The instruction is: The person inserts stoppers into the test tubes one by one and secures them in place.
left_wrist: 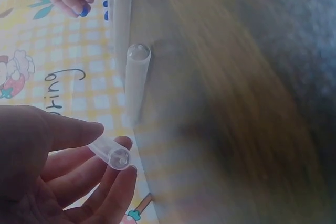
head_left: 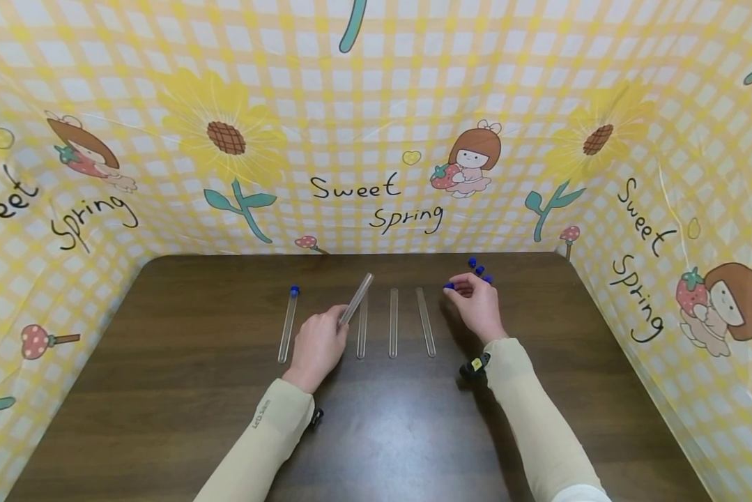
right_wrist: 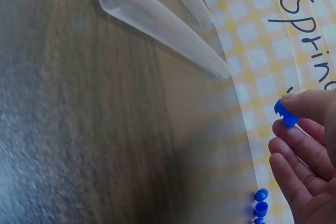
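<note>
My left hand [head_left: 318, 343] grips a clear test tube [head_left: 355, 301], its upper end tilted up and to the right over the table. In the left wrist view the tube's rounded end [left_wrist: 119, 158] shows between thumb and fingers. My right hand [head_left: 478, 304] pinches a small blue cap [right_wrist: 286, 113] between thumb and fingertips, raised near the back right. Several more blue caps [head_left: 472, 263] lie just behind that hand, one partly hidden by it. Between the hands, three uncapped test tubes [head_left: 393, 324] lie side by side on the table.
Left of my left hand lies a test tube with a blue cap [head_left: 295, 291] on its far end. The dark wooden table [head_left: 376, 432] ends at a checked yellow cloth [head_left: 350, 139] that stands as a wall behind and on both sides.
</note>
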A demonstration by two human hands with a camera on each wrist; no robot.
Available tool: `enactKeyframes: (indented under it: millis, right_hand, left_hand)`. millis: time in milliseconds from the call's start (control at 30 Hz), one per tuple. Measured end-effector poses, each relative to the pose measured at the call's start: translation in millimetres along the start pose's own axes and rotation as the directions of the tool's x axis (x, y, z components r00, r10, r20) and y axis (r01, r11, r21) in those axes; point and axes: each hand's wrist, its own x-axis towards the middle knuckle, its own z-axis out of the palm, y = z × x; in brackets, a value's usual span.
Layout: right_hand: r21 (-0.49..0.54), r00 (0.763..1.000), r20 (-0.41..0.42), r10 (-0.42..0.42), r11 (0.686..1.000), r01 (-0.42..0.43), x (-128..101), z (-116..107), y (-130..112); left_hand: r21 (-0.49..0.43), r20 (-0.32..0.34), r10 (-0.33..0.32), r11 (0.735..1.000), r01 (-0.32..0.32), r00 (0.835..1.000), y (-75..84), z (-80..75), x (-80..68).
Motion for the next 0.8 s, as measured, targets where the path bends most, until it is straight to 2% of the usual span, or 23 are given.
enactKeyframes:
  millis: [800]
  right_hand:
    - [0.056,0.999,-0.016,-0.051,0.997,0.052,-1,7,-17]
  left_hand:
    - [-0.037,0.051,0.016,0.999,-0.014,0.999,6.4,0.8,-0.5]
